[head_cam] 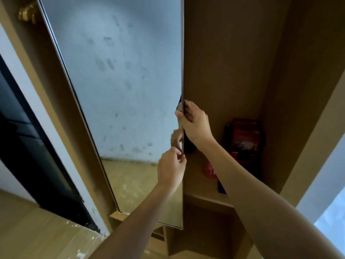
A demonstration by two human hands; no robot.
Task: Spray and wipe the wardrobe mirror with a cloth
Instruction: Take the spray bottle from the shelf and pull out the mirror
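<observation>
A tall wardrobe mirror on an open door fills the middle of the head view, its glass smudged with several fingerprints. It reflects a pale wall and a tan floor. My right hand grips the mirror door's free edge at mid height, fingers curled round it. Just below, my left hand pinches the same edge with its fingertips. No cloth or spray bottle is in view.
Behind the door the wooden wardrobe stands open, with a shelf holding a red box, a pink round item and a blue object. A dark panel stands at the left.
</observation>
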